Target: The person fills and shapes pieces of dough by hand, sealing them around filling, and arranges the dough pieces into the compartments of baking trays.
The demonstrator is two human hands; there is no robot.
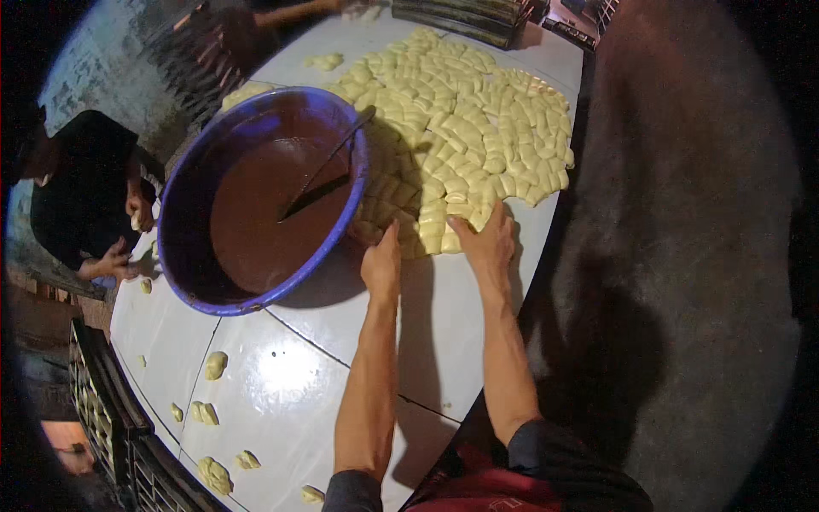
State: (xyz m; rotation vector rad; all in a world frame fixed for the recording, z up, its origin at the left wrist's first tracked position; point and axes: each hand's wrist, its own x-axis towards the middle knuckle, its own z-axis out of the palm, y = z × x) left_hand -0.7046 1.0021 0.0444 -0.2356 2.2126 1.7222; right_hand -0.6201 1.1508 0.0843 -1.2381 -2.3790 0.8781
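A big heap of pale yellow dough pieces [461, 119] covers the far part of a white table [307, 367]. My left hand [381, 263] lies flat at the near edge of the heap, fingers against the pieces beside the bowl. My right hand [486, 241] presses on the heap's near right edge, fingers spread over a few pieces. Neither hand lifts anything. A large blue bowl [256, 200] of brown liquid stands left of my hands, with a dark ladle [320, 175] resting in it.
A person in dark clothes [81, 196] works at the table's left edge. Another person's arm [290, 13] reaches in at the top. Loose dough lumps [213, 365] lie on the near table. Dark crates [102, 410] stand at the lower left, stacked trays [478, 17] at the top.
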